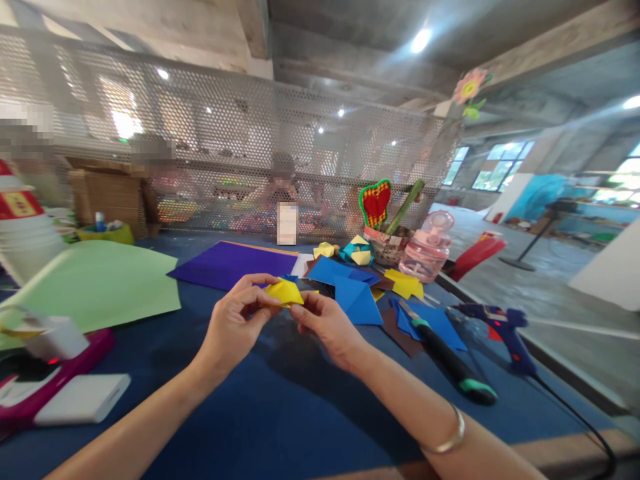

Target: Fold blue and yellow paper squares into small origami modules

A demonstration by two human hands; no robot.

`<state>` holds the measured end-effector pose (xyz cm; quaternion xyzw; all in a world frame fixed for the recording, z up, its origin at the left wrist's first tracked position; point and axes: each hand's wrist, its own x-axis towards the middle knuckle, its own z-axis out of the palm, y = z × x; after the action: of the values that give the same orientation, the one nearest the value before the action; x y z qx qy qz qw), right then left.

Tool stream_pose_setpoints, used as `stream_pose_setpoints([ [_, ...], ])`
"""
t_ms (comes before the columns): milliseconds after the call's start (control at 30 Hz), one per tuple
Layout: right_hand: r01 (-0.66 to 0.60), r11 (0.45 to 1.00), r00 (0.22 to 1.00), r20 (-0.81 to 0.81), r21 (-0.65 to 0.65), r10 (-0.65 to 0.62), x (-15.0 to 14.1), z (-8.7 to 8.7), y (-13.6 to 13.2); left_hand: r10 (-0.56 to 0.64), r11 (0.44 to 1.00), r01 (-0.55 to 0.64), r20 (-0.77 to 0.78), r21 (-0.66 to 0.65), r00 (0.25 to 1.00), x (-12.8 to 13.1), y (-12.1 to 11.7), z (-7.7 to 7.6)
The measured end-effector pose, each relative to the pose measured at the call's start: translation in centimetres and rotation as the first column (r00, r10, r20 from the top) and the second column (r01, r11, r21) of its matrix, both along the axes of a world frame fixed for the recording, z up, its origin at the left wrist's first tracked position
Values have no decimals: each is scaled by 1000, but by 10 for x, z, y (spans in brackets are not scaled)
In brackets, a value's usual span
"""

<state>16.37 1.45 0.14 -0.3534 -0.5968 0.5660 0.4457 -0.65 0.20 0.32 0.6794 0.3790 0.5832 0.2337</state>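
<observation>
A small folded piece of yellow paper (285,291) is held up over the blue table (280,413), pinched from both sides. My left hand (240,317) grips its left end between thumb and fingers. On the other side, my right hand (327,327) pinches its lower right corner. A bit of dark blue paper (289,277) shows just behind the yellow piece; whether the two are joined I cannot tell. Close to my right hand lie folded blue paper pieces (357,301) and yellow paper pieces (405,284).
At right lie a black-handled cutter (450,360) and a blue glue gun (515,337) with its cord. A pink bottle (427,247) stands behind them. Purple paper (230,265), light green paper (110,283) and a power strip (95,357) are at left. A perforated metal screen (210,147) rises behind.
</observation>
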Motion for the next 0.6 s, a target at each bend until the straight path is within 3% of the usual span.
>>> stream_pose_setpoints([
  [133, 61, 997, 997, 43, 42, -63, 1, -1, 1, -20, 989, 37, 122, -141, 992, -2, 3, -1],
  [233, 136, 979, 980, 125, 149, -155, 1, -3, 4, 67, 957, -25, 138, -287, 988, -5, 5, -1],
  [300, 234, 935, 946, 157, 267, -282, 2, -3, 5, 124, 937, -69, 140, -343, 982, -8, 7, -1],
  [400, 291, 860, 897, 194, 418, -398, 3, 0, 4, 63, 906, 27, 199, -422, 978, -9, 8, 0],
  [500, 209, 860, 905, 242, 466, -351, 4, 3, 1, -14, 880, 122, 233, -459, 972, -8, 9, 1],
  [600, 146, 897, 919, 280, 417, -279, 4, 3, 0, -36, 870, 145, 234, -471, 972, -6, 10, 1],
])
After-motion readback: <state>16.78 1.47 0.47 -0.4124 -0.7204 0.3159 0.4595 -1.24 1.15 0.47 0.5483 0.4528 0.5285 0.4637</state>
